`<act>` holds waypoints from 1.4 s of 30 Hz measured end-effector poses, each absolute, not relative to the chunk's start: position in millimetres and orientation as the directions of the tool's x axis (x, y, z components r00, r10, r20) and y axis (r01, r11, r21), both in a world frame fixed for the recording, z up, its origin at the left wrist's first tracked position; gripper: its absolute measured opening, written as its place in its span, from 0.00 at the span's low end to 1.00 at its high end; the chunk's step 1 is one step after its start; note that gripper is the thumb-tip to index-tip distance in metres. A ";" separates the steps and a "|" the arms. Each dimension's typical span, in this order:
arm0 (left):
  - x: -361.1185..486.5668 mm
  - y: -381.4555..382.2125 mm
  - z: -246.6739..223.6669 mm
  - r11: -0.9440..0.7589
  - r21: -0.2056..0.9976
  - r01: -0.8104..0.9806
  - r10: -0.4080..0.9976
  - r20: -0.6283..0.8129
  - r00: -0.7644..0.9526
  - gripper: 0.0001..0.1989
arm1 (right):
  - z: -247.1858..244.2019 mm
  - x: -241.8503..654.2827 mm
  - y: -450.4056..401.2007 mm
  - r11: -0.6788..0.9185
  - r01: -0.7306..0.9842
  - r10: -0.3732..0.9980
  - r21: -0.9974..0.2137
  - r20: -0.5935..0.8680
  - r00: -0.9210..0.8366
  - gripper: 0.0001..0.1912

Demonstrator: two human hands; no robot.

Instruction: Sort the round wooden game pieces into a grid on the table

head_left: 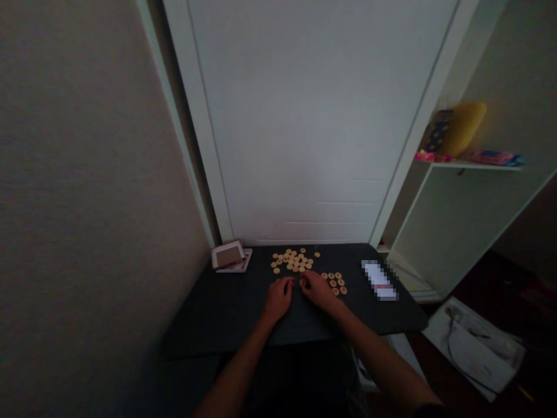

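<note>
My left hand (pixel 279 297) rests near the middle of the dark table, its fingers curled and pressed together; what they hold, if anything, is hidden. Close by on the right, my right hand (pixel 317 289) bends over with thumb and fingers closed around a round wooden game piece (pixel 302 283), of which only a little shows. Beyond both hands lies a loose group of round, pale wooden game pieces (pixel 296 261). Beside my right wrist, more pieces with red marks (pixel 333 283) lie in short rows, partly covered by the hand.
At the table's (pixel 217 319) back left, a shallow box and its lid (pixel 230 256) lie stacked. A blurred-out white phone-like rectangle (pixel 378 280) is at the right. A white door panel (pixel 300 128) stands behind; a shelf (pixel 474 164) with colourful items is at right.
</note>
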State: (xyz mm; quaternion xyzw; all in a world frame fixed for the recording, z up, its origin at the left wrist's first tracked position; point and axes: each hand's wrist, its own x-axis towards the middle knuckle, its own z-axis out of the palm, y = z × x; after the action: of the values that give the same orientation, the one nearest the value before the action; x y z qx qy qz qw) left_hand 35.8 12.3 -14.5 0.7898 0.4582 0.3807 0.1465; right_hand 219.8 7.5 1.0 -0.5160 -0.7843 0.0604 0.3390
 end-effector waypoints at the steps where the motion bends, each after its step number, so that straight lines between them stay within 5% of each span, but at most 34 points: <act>1: 35.8 13.0 -15.5 -0.537 0.569 0.622 0.832 0.477 0.282 0.13 | -5.6 216.6 0.5 0.453 0.765 0.852 -0.457 0.475 -0.221 0.08; 10: 37.1 9.1 -10.9 -0.567 0.528 0.632 0.817 0.456 0.353 0.11 | -20.5 212.3 -37.2 0.462 0.716 0.817 -0.523 0.565 -0.115 0.13; 19: 41.5 -4.3 5.5 -0.646 0.447 0.619 0.761 0.445 0.472 0.10 | -22.9 214.8 -38.9 0.356 0.736 0.873 -0.575 0.486 -0.042 0.16; 26: 40.0 0.1 -0.9 -0.615 0.511 0.601 0.787 0.447 0.425 0.11 | -26.9 215.4 -36.4 0.340 0.717 0.866 -0.608 0.500 0.014 0.14; 35: 40.8 -0.4 4.2 -0.512 0.749 0.420 0.843 0.345 0.413 0.15 | -16.3 215.7 -40.1 0.362 0.587 0.885 -0.724 0.465 0.029 0.14; 42: 41.5 -0.5 0.3 -0.551 0.683 0.479 0.822 0.349 0.449 0.14 | -15.3 212.9 -39.1 0.390 0.575 0.884 -0.719 0.467 -0.016 0.12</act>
State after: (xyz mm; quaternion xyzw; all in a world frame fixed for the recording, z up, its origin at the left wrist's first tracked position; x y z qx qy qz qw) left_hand 41.5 -0.5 0.3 0.8126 0.4002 0.3397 0.2531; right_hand 212.9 -39.1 -15.3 -0.5264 -0.6930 0.1670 0.4635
